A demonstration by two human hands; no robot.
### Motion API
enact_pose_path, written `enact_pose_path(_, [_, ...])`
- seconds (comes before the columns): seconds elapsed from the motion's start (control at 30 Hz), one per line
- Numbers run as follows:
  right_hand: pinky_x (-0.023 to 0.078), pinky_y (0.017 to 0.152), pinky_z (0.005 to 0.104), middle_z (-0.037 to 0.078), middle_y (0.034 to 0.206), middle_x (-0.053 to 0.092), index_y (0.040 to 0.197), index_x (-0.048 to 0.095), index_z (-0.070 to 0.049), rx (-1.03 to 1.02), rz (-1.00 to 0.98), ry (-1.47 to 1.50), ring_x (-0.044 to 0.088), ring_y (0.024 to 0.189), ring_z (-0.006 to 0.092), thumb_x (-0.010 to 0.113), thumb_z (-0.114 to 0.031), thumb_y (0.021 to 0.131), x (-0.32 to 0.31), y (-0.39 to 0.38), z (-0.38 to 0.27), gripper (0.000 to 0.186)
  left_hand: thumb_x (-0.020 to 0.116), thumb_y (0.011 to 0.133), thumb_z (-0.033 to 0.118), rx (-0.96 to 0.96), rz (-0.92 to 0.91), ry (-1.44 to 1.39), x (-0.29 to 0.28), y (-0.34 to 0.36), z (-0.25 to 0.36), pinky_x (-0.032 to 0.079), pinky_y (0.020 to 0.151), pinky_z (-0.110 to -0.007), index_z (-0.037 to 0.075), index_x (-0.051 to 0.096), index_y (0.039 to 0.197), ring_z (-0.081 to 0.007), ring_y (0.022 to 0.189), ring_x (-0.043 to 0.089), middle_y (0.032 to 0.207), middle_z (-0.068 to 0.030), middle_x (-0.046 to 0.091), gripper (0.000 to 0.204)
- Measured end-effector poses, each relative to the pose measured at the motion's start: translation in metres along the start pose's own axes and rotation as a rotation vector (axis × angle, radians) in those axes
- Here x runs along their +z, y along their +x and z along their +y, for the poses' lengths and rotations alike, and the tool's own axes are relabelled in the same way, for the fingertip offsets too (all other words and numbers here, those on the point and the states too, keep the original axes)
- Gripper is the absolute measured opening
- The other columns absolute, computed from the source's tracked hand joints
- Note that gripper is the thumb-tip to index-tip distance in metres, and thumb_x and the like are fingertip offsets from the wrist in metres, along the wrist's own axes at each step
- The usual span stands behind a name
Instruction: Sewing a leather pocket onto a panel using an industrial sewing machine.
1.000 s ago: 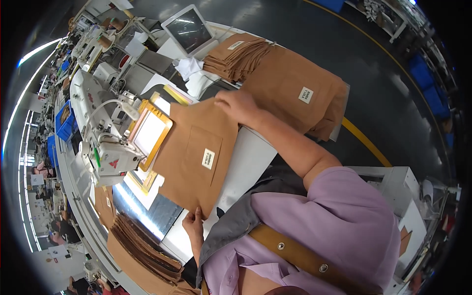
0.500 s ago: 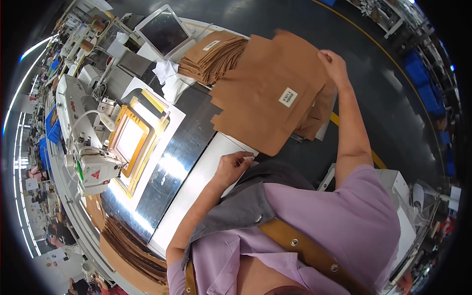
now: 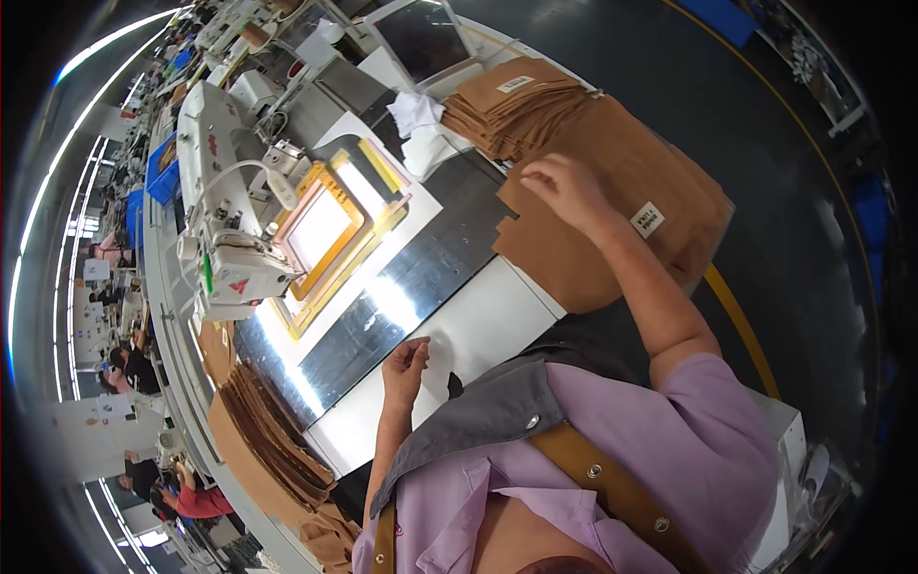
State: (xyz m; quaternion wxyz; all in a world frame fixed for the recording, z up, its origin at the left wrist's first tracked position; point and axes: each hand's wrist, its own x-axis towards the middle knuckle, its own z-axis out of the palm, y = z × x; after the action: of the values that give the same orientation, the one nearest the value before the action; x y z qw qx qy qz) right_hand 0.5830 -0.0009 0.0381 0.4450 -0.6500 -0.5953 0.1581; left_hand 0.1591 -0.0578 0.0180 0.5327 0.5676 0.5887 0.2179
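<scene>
A large brown fabric panel (image 3: 559, 253) with a white label (image 3: 647, 220) lies over the table's right end, its notched edge facing left. Just above that panel is my right hand (image 3: 571, 194), fingers loosely bent and apart, with nothing in them. My left hand (image 3: 405, 371) hovers over the white front strip of the table (image 3: 478, 320), its fingers curled together and no object showing in them. To the left, an orange-yellow frame (image 3: 330, 230) lies beside the head of a white sewing machine (image 3: 239, 273).
Behind the panel sits a stack of folded brown fabric pieces (image 3: 516, 110), next to crumpled white cloth (image 3: 418, 129) and a screen (image 3: 421, 43). Several brown pieces (image 3: 273, 440) are piled at the near left. A shiny metal plate (image 3: 373, 325) covers the table's middle. Other people work far left.
The brown panel, lifted by my right hand before, now lies flat at the right. My right hand has let go and moved left across it; my left hand has drawn back left from its edge.
</scene>
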Motion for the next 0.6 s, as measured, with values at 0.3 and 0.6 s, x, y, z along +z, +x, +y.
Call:
enact_pose_path(0.3, [0.056,0.084,0.0429,0.011,0.100,0.071,0.102,0.075,-0.008,-0.312,-0.046,-0.394,0.070,0.099,0.0303,0.077,-0.033,0.087,0.153,0.139,-0.030,0.029,0.069,0.100,0.021,-0.065,0.231,-0.085,-0.035,-0.059,-0.046,0.050,0.071,-0.025,-0.001,0.074,0.116,-0.0092,0.077,0.060,0.088,-0.0023,0.069,0.027])
enact_pose_path(0.6, [0.058,0.084,0.0448,0.019,0.097,0.074,0.092,0.077,-0.003,-0.083,-0.221,-0.674,0.073,0.095,0.0345,0.078,-0.034,0.084,0.195,0.185,-0.009,0.033,0.070,0.100,0.020,-0.155,0.412,-0.272,-0.072,-0.104,-0.109,0.051,0.073,-0.025,-0.002,0.073,0.115,-0.0099,0.080,0.062,0.091,-0.0042,0.071,0.026])
